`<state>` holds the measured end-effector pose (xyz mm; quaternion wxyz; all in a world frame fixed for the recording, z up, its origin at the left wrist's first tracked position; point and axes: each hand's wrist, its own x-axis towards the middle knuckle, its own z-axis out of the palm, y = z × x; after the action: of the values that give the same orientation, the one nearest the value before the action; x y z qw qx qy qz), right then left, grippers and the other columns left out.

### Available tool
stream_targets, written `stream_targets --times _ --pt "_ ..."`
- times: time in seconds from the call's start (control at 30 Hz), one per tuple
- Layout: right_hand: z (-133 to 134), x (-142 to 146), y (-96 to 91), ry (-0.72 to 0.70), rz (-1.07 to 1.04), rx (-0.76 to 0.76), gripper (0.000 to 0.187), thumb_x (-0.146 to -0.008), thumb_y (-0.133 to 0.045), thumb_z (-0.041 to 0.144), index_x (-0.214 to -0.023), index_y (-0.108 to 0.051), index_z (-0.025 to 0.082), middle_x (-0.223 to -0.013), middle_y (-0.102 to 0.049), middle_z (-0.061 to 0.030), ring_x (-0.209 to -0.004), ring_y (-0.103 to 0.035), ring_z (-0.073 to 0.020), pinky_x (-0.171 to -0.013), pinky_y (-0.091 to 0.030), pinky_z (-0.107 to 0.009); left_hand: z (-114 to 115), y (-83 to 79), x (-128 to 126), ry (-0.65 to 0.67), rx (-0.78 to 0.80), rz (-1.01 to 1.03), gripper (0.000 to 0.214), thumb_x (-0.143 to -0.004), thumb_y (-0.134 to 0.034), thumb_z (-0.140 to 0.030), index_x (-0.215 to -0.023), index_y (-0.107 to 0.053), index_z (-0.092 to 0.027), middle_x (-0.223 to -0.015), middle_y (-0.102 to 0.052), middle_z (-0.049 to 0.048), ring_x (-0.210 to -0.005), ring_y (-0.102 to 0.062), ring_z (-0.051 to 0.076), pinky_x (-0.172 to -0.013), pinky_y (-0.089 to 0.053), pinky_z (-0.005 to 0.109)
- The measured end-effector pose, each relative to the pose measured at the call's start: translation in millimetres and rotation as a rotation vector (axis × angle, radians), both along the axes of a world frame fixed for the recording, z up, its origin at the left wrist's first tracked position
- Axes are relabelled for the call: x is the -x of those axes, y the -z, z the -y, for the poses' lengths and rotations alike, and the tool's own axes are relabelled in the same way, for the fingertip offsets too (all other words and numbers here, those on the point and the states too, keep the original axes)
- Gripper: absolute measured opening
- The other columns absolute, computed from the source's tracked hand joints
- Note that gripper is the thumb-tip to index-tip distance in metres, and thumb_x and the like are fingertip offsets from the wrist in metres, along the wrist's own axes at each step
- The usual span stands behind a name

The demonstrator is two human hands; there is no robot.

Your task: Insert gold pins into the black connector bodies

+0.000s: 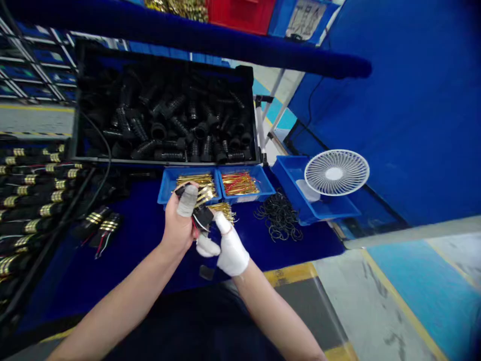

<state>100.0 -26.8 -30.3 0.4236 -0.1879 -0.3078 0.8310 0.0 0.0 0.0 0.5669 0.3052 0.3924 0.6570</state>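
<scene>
My left hand (179,223), with a grey cot on one finger, is closed round a small black connector part (202,216) that trails red and white wires. My right hand (229,248) wears a white glove and pinches the same part from the right, its fingers pressed to it. Both hands hover above the blue-covered bench (143,235), just in front of two small blue trays. The left tray (169,181) holds gold pins and the right tray (259,183) holds gold pins with red ends. A loose heap of gold pins (225,209) lies behind my right hand.
A big black bin (165,120) of ribbed black sleeves fills the back. Finished black parts with gold rings (33,195) lie in rows at the left. Black rings (280,218) are piled on the bench. A white fan (336,172) stands on a blue tray (289,175) at right.
</scene>
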Motion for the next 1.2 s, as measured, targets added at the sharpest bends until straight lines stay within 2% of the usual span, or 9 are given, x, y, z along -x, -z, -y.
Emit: stream_targets --times 0.13,0.23,0.4,0.53,0.67,0.83,0.93,1.03,1.2 --pt "-2 -1 7.3 0.395 0.493 -0.264 0.036 -0.094 -0.054 0.054 -0.095 -0.063 0.019 -0.066 -0.058 0.0010 -0.045 -0.043 -0.0106 -0.047 -0.041 -0.025 -4 13.7 -8 -0.072 -0.050 0.006 0.039 -0.079 -0.080 -0.046 -0.102 -0.063 -0.020 -0.082 -0.072 0.0004 -0.037 -0.049 0.004 -0.039 -0.038 0.017" --pt "0 -3 9.4 0.692 1.022 -0.702 0.039 -0.093 -0.058 0.035 -0.129 -0.061 0.022 -0.103 -0.069 -0.0093 -0.090 -0.066 -0.0229 -0.081 -0.054 -0.036 -7 19.4 -13 -0.142 -0.043 0.040 0.037 -0.078 -0.082 -0.042 -0.101 -0.066 -0.018 -0.089 -0.075 0.0032 -0.063 -0.067 0.011 -0.060 -0.051 0.020" --pt "9 -5 11.3 0.635 1.506 -1.046 0.058 -0.096 -0.054 0.027 -0.153 -0.043 0.027 -0.120 -0.066 -0.0117 -0.094 -0.067 -0.0257 -0.082 -0.055 -0.037 -9 20.3 -16 -0.094 0.125 0.247 0.034 -0.074 -0.085 -0.036 -0.091 -0.065 -0.016 -0.084 -0.074 0.0025 -0.076 -0.071 0.016 -0.070 -0.056 0.025" --pt "15 -16 18.3 0.482 1.500 -1.197 0.054 -0.100 -0.053 0.033 -0.152 -0.043 0.030 -0.131 -0.064 -0.0088 -0.100 -0.068 -0.0233 -0.086 -0.055 -0.034 -9 20.7 0 0.151 0.326 0.391 0.026 -0.080 -0.079 -0.033 -0.083 -0.060 -0.016 -0.069 -0.064 -0.0017 -0.056 -0.062 0.010 -0.057 -0.055 0.022" --pt "5 -68 31.4 0.427 1.532 -1.132 0.038 -0.102 -0.050 0.031 -0.140 -0.055 0.028 -0.128 -0.068 -0.0037 -0.112 -0.066 -0.0187 -0.094 -0.053 -0.028 -10 24.5 29 0.164 0.329 0.464 0.020 -0.097 -0.059 -0.030 -0.083 -0.060 -0.015 -0.068 -0.062 -0.0012 -0.049 -0.054 0.007 -0.055 -0.056 0.022" --pt "-23 -151 44.0 0.325 2.046 -0.798 0.040 -0.093 -0.055 0.014 -0.131 -0.062 0.027 -0.128 -0.068 -0.0051 -0.105 -0.070 -0.0221 -0.090 -0.054 -0.032 -4 23.9 45 0.208 0.361 0.461 0.028 -0.103 -0.047 -0.032 -0.087 -0.062 -0.015 -0.067 -0.058 -0.0006 -0.050 -0.055 0.009 -0.050 -0.057 0.024" --pt "-29 -165 49.4 0.224 2.175 -0.738 0.038 -0.090 -0.056 0.012 -0.123 -0.067 0.026 -0.122 -0.069 -0.0080 -0.089 -0.073 -0.0227 -0.078 -0.054 -0.033 5 18.3 35 0.306 0.426 0.437 0.028 -0.102 -0.048 -0.033 -0.101 -0.066 -0.012 -0.087 -0.067 0.0077 -0.067 -0.067 0.017 -0.067 -0.065 0.038" --pt "-27 -161 54.4 0.190 2.087 -0.834 0.032 -0.091 -0.058 0.016 -0.119 -0.068 0.029 -0.115 -0.071 -0.0045 -0.092 -0.072 -0.0208 -0.080 -0.054 -0.030 13 13.9 17 0.421 0.479 0.460 0.026 -0.100 -0.051 -0.025 -0.116 -0.066 -0.011 -0.106 -0.069 0.0122 -0.081 -0.071 0.020 -0.084 -0.064 0.043" --pt "-37 -171 48.9 0.551 1.884 -0.880 0.025 -0.093 -0.056 0.014 -0.111 -0.069 0.025 -0.113 -0.070 -0.0051 -0.101 -0.068 -0.0206 -0.092 -0.052 -0.032 20 19.4 -5 0.447 0.594 0.408 0.028 -0.098 -0.056 -0.024 -0.124 -0.064 -0.016 -0.096 -0.071 0.0092 -0.076 -0.071 0.017 -0.084 -0.064 0.040"
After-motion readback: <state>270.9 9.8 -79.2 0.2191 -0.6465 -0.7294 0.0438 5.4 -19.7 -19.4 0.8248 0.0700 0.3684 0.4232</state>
